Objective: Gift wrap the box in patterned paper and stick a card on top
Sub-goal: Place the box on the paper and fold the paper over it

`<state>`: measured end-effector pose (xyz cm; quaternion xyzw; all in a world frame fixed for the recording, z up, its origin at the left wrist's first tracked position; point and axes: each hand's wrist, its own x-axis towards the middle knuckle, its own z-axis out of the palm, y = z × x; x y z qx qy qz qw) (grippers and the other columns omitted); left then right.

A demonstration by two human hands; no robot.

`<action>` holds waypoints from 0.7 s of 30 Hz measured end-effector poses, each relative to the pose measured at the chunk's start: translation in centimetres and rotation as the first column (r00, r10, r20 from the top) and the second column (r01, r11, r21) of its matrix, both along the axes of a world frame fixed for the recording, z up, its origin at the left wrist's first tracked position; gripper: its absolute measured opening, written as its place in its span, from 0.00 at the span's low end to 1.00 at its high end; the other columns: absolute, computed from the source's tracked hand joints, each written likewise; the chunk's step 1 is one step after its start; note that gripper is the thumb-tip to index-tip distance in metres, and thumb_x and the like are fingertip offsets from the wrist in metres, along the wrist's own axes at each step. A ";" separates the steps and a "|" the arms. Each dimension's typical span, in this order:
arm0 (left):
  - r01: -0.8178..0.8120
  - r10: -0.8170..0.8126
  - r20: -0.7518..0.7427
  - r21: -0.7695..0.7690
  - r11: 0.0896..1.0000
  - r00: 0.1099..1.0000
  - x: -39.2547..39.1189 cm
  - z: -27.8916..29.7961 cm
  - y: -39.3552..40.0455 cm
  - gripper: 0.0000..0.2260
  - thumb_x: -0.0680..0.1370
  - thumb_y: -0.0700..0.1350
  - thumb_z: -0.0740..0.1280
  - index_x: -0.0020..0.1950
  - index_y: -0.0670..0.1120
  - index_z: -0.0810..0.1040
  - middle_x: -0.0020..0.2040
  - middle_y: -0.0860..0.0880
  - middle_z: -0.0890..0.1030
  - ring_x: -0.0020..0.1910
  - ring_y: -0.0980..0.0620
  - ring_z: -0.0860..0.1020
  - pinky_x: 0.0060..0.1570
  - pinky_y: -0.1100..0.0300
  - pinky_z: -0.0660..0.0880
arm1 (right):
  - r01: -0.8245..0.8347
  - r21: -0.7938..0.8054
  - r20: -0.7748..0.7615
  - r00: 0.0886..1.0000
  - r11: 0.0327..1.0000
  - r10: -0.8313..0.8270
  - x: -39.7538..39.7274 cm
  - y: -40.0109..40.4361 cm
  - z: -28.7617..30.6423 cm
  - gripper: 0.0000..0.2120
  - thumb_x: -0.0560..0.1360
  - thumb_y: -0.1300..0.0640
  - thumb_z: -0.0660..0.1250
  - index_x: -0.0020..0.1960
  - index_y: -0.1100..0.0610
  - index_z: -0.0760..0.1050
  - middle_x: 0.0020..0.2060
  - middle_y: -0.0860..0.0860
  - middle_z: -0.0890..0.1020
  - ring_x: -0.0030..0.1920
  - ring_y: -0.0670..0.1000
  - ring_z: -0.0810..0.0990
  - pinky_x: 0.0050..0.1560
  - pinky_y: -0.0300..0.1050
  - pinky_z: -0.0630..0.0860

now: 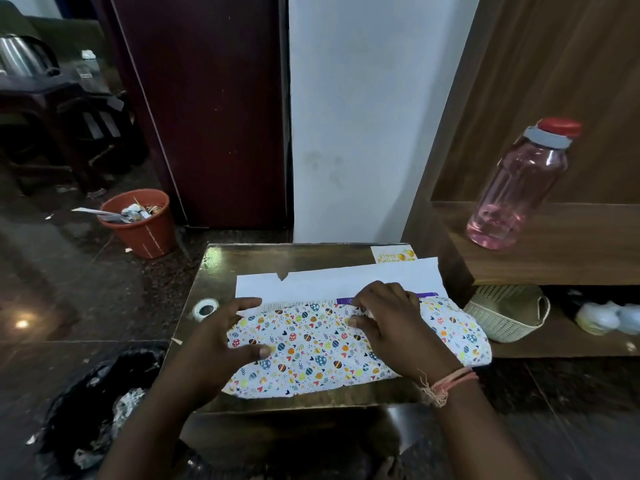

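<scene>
On the glossy brown counter (242,258), the white egg-patterned wrapping paper (311,351) covered the box. Left hand (221,344) pressed it, fingers spread; right hand (384,320) pinched its far edge. Paper judged thin, tear-prone; best held at the edges.

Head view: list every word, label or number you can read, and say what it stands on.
None can be read.
Card at the table's far right corner: yellow lettering, too blurred.
Purple strip of the box showing above the patterned paper: white print, too small.
Bottle: no label visible.
</scene>
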<state>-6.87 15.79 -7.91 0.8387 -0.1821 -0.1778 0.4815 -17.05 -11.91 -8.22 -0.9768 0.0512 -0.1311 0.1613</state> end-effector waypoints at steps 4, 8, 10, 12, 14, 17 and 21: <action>-0.117 0.104 -0.133 -0.091 0.989 0.986 0.8 -0.7 0.7 0.45 0.54 0.61 0.86 0.69 0.62 0.74 0.70 0.54 0.76 0.70 0.51 0.74 0.65 0.42 0.75 | 0.061 -0.016 0.055 0.997 0.998 -0.060 0.3 -0.3 -0.6 0.07 0.79 0.46 0.67 0.56 0.45 0.75 0.54 0.40 0.77 0.59 0.48 0.72 0.61 0.51 0.59; -0.174 0.162 -0.101 -0.125 0.977 0.982 0.7 -1.2 0.2 0.38 0.59 0.59 0.85 0.66 0.63 0.73 0.64 0.54 0.82 0.63 0.49 0.81 0.60 0.39 0.79 | 0.149 -0.013 0.080 0.986 0.989 -0.147 0.3 -0.6 -1.1 0.13 0.79 0.40 0.65 0.58 0.45 0.72 0.56 0.42 0.77 0.60 0.49 0.73 0.61 0.51 0.55; -0.210 0.207 -0.037 -0.156 0.965 0.978 0.2 -1.2 -0.7 0.34 0.66 0.50 0.83 0.66 0.63 0.71 0.61 0.56 0.82 0.61 0.51 0.81 0.61 0.40 0.78 | 0.182 -0.005 0.058 0.982 0.983 -0.182 0.2 -0.7 -1.3 0.19 0.78 0.36 0.62 0.64 0.46 0.70 0.59 0.44 0.77 0.61 0.50 0.72 0.63 0.51 0.55; -0.222 0.235 0.065 -0.166 0.961 0.970 -0.3 -0.8 -1.2 0.35 0.71 0.44 0.81 0.72 0.61 0.68 0.62 0.58 0.82 0.62 0.54 0.80 0.63 0.44 0.76 | 0.197 -0.026 0.041 0.980 0.980 -0.196 0.2 -0.7 -1.4 0.23 0.78 0.33 0.56 0.65 0.45 0.71 0.60 0.44 0.76 0.63 0.51 0.72 0.65 0.53 0.56; -0.216 0.237 0.123 -0.166 0.962 0.964 -0.5 -0.2 -1.2 0.36 0.72 0.45 0.80 0.72 0.67 0.66 0.60 0.60 0.83 0.60 0.58 0.81 0.59 0.52 0.78 | 0.200 -0.042 0.022 0.980 0.979 -0.199 0.2 -0.8 -1.3 0.24 0.78 0.32 0.52 0.64 0.44 0.73 0.61 0.45 0.75 0.63 0.51 0.72 0.68 0.57 0.57; -0.132 0.127 -0.036 -0.170 0.977 0.991 -0.4 0.6 -0.2 0.45 0.67 0.47 0.83 0.75 0.66 0.61 0.58 0.62 0.84 0.57 0.63 0.82 0.53 0.62 0.79 | 0.193 -0.020 0.007 0.981 0.981 -0.193 0.2 -1.0 -1.3 0.23 0.78 0.33 0.53 0.64 0.45 0.73 0.62 0.46 0.76 0.64 0.51 0.74 0.71 0.57 0.58; -0.054 0.039 -0.168 -0.090 0.994 0.985 -0.8 1.1 -0.2 0.56 0.69 0.42 0.81 0.84 0.49 0.46 0.69 0.63 0.62 0.67 0.61 0.67 0.61 0.67 0.69 | 0.177 0.005 0.011 0.984 0.984 -0.177 0.5 -0.9 -1.4 0.27 0.77 0.31 0.51 0.62 0.47 0.74 0.58 0.46 0.80 0.60 0.52 0.76 0.66 0.54 0.64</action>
